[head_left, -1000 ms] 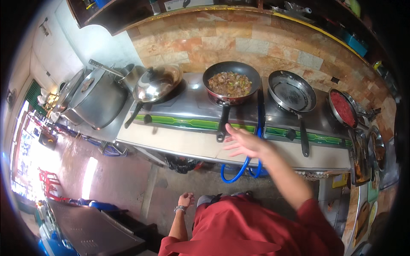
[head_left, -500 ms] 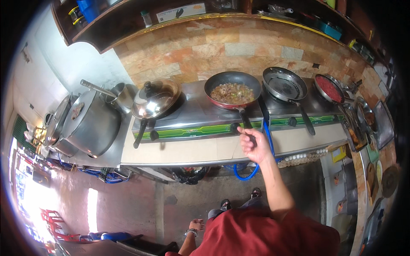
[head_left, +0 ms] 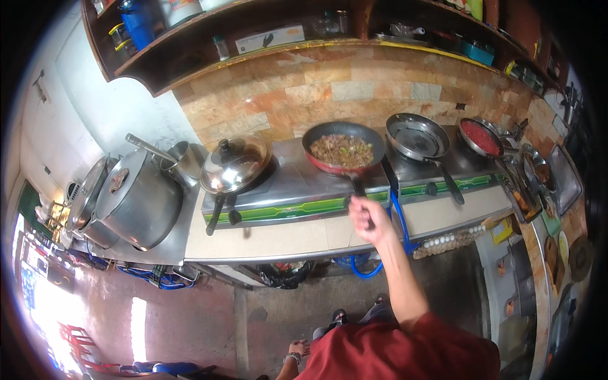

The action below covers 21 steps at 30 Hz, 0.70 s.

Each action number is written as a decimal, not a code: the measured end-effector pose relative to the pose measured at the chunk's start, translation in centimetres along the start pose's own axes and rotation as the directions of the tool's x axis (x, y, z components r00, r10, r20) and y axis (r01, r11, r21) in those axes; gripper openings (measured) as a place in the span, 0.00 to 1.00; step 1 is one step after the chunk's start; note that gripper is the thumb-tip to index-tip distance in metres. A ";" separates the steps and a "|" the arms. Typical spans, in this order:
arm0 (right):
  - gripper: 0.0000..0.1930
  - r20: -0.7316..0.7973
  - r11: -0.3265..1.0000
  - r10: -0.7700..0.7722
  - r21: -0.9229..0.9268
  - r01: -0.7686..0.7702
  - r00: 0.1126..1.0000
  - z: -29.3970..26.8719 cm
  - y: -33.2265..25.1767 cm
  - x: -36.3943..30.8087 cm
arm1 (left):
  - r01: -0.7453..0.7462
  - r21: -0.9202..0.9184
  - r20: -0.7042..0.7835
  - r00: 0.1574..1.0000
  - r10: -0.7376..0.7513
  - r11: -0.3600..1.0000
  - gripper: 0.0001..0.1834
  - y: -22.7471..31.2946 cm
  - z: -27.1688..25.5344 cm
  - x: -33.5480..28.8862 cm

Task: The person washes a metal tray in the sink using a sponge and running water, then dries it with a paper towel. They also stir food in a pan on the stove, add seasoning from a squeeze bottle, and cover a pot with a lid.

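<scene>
My right hand (head_left: 370, 220) is closed round the black handle of a red-sided frying pan (head_left: 335, 166). Browned chopped food with green bits (head_left: 342, 151) lies inside, gathered toward the middle and right. The pan is on the left gas stove (head_left: 297, 206), with part of the handle hidden by my fingers. Low beside my body hangs my left hand (head_left: 299, 348), holding nothing, its fingers loosely apart. A lidded pan (head_left: 235, 166) occupies the same stove to the left.
An empty-looking frying pan (head_left: 418, 136) is on the right stove, beside a pan of red food (head_left: 480, 136). Large metal pots (head_left: 142, 199) stand at left. A blue hose (head_left: 398, 218) hangs over the counter edge (head_left: 253, 259); eggs (head_left: 438, 242) sit below. Shelves (head_left: 351, 38) run above.
The view has tilted up, so the stoves appear lower. The food in the red-sided pan has shifted about and looks more heaped. My right hand stays at the handle; my left remains low.
</scene>
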State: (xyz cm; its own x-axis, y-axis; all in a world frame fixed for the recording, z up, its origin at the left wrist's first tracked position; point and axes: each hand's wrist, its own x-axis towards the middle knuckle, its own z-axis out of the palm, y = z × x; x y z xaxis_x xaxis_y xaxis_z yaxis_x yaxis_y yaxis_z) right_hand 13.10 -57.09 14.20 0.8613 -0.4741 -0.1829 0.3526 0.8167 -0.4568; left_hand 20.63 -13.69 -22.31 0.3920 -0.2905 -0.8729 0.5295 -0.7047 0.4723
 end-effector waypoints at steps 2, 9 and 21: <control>0.13 -0.019 0.999 -0.039 0.020 0.040 0.999 1.8 -0.5 1.0 | -0.048 0.147 0.078 0.996 0.037 0.988 0.15 1.7 -0.3 -1.4; 0.08 -0.108 0.990 -0.026 0.138 0.041 0.994 2.3 1.9 -5.3 | -0.065 0.038 0.143 0.988 0.059 0.997 0.13 -1.3 -3.1 6.5; 0.10 0.093 0.981 0.009 0.192 -0.027 0.996 0.1 -1.8 3.0 | -0.304 0.053 0.041 0.952 0.302 0.951 0.12 -0.8 0.1 2.3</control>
State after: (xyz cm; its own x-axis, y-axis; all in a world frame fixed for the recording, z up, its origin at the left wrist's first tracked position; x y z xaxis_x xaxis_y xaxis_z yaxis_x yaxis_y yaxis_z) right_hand 15.03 -59.96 14.60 0.8947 -0.4343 -0.1048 0.3933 0.8769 -0.2763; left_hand 20.99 -13.88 -24.68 0.5027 -0.5162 -0.6934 0.3442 -0.6163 0.7083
